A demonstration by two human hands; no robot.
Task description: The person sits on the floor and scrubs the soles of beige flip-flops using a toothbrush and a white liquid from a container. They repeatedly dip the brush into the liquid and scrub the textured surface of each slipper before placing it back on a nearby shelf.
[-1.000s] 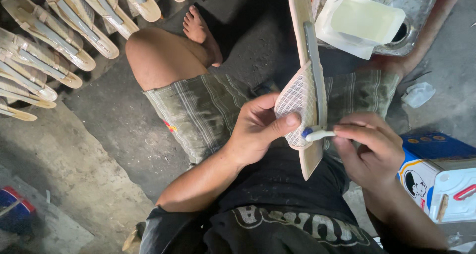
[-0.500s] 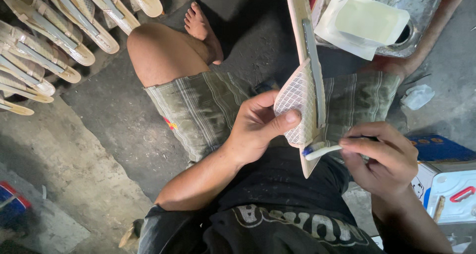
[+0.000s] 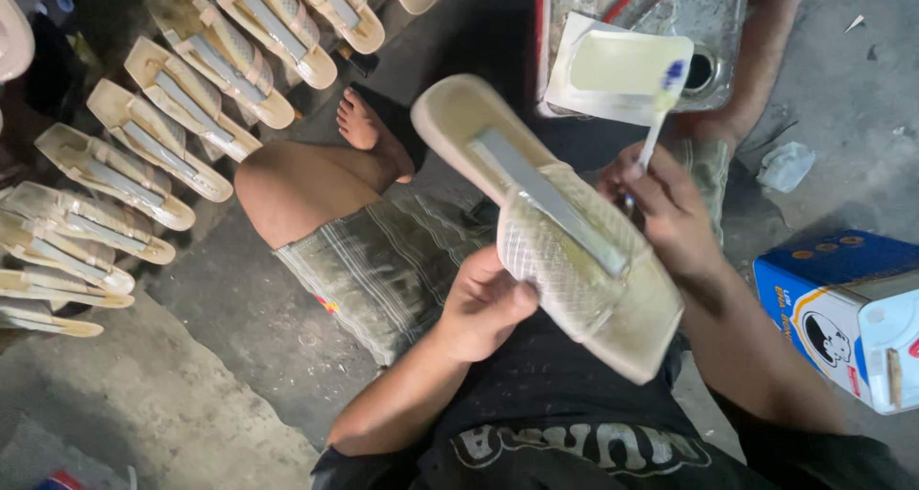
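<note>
My left hand (image 3: pixel 483 303) grips a beige sandal (image 3: pixel 536 212) by its woven mesh strap, sole side up, with a grey strip running down the middle. The sandal lies tilted across my lap. My right hand (image 3: pixel 665 203) holds a white toothbrush (image 3: pixel 656 122) behind the sandal, its bristle end reaching over a pale yellow glue pad (image 3: pixel 627 61) in a metal tin (image 3: pixel 728 11). I sit on the floor with one bare knee bent.
Rows of similar sandals (image 3: pixel 163 136) lie sole up on the floor at the left and top. A blue and white tin can (image 3: pixel 847 308) stands at the right. A crumpled scrap (image 3: pixel 785 165) lies near it.
My right hand has lifted the toothbrush away from the sandal's end up to the glue pad. The sandal has swung from upright to tilted across my lap.
</note>
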